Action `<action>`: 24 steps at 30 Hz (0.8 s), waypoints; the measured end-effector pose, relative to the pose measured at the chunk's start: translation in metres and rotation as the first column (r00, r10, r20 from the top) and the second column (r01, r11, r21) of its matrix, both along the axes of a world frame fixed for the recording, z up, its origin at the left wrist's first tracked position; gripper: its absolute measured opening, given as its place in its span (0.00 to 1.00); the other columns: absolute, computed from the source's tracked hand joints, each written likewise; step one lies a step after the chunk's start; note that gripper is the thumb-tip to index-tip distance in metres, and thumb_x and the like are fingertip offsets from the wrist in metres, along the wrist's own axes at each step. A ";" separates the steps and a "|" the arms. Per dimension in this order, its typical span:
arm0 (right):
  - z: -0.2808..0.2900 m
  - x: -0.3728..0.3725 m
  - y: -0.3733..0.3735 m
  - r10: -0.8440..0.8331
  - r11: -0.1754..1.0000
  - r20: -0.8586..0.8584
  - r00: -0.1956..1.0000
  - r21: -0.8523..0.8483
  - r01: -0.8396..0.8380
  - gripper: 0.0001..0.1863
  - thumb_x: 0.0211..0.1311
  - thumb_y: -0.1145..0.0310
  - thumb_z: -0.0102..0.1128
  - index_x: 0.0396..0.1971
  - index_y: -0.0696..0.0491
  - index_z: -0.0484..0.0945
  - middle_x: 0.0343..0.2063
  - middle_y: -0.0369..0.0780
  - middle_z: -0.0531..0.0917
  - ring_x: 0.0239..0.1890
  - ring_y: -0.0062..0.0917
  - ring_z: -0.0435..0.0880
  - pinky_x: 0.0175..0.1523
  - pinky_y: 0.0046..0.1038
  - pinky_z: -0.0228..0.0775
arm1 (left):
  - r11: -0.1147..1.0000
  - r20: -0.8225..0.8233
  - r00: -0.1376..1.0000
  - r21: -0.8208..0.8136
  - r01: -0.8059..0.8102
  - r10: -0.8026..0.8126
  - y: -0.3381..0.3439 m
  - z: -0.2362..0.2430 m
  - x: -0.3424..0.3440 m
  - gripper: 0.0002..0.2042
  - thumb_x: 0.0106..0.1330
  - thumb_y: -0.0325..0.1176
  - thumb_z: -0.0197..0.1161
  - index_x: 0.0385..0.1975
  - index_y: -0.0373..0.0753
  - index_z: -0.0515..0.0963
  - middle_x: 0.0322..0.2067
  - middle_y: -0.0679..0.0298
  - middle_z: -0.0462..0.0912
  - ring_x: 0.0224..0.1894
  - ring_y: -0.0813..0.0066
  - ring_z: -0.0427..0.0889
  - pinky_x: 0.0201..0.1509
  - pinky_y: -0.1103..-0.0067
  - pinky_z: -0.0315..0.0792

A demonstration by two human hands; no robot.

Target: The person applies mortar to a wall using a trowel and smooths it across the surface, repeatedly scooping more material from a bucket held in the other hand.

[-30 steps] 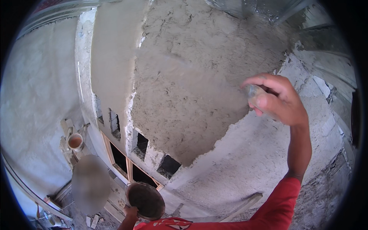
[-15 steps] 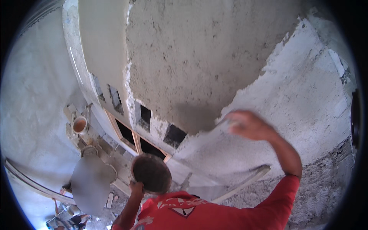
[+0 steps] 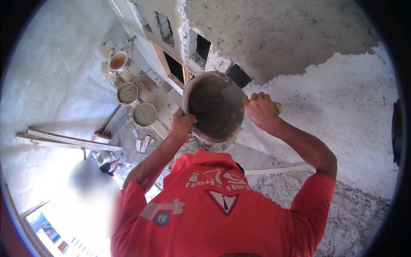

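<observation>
All the print stands on the bright red cloth shirt that the person wears. Toward the shirt's upper edge in the view runs white printed lettering, its large characters bent by folds and two small words set just below them. Under these, at mid-width, sits a white triangular warning sign with a dark red border and a dark upright mark inside, one corner pointing down. Toward the left edge are a pale lettered strip and, just below it, a round blue badge, its emblem too small to read.
</observation>
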State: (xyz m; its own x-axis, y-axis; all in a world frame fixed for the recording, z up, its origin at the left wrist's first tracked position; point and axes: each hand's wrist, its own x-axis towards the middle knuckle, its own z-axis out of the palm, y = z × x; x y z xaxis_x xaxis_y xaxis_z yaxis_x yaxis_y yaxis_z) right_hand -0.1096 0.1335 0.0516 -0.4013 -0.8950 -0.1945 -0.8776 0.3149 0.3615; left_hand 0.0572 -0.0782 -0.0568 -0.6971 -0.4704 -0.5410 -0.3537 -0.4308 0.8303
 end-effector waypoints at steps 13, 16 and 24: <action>-0.086 0.046 0.007 -0.202 0.875 0.784 0.587 -0.125 0.468 0.19 0.53 0.60 0.63 0.45 0.50 0.79 0.34 0.49 0.84 0.39 0.47 0.84 0.43 0.46 0.77 | 0.996 0.097 0.993 -0.055 0.075 -0.069 0.010 0.018 -0.016 0.20 0.48 0.20 0.55 0.46 0.31 0.76 0.27 0.59 0.78 0.21 0.72 0.74 0.19 0.74 0.66; -0.103 0.043 0.028 -0.137 0.828 0.805 0.577 -0.227 0.513 0.24 0.53 0.59 0.66 0.51 0.49 0.78 0.35 0.48 0.85 0.37 0.45 0.85 0.42 0.41 0.78 | 0.999 0.088 0.995 -0.014 0.049 -0.048 0.006 0.010 -0.009 0.20 0.51 0.23 0.58 0.47 0.31 0.75 0.27 0.62 0.79 0.19 0.76 0.74 0.15 0.79 0.65; -0.104 0.033 0.052 -0.076 0.725 0.817 0.571 -0.348 0.595 0.23 0.53 0.62 0.67 0.49 0.54 0.79 0.33 0.49 0.84 0.36 0.42 0.85 0.39 0.39 0.77 | 1.000 0.120 0.992 -0.002 0.028 -0.028 -0.001 0.020 -0.004 0.19 0.52 0.22 0.59 0.47 0.32 0.74 0.26 0.63 0.79 0.17 0.78 0.75 0.13 0.82 0.65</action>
State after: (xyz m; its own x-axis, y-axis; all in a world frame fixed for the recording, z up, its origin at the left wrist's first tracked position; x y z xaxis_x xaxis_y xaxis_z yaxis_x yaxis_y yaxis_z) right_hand -0.0767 0.1856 -0.0525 -0.6513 -0.7513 -0.1062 -0.5183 0.5427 -0.6609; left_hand 0.0532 -0.0797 -0.0369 -0.6404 -0.4537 -0.6197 -0.4623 -0.4166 0.7828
